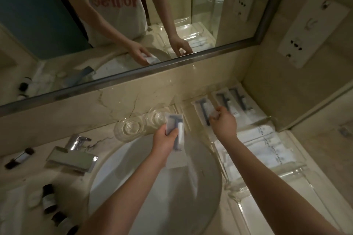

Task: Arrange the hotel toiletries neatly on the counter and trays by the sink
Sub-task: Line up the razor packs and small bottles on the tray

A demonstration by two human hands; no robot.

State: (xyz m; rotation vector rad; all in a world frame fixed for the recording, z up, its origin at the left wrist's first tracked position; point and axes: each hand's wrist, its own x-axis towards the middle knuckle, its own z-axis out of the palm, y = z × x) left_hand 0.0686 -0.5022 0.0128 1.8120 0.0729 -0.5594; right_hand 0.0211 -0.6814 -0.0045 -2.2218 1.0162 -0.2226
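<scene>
Razor packet hangs over the sink, the left hand curled round its lower half. At the back-right row, the right hand pinches a laid packet. Step judged: aligning packets. Next move requires setting the held one parallel beside them.

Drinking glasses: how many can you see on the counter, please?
2. One drinking glass stands behind the basin, right of the tap; the second glass stands just right of it, partly behind the held packet.

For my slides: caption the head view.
Left hand holds plastic-wrapped dark razor above round white sink; right hand pinches second wrapped razor.
</scene>
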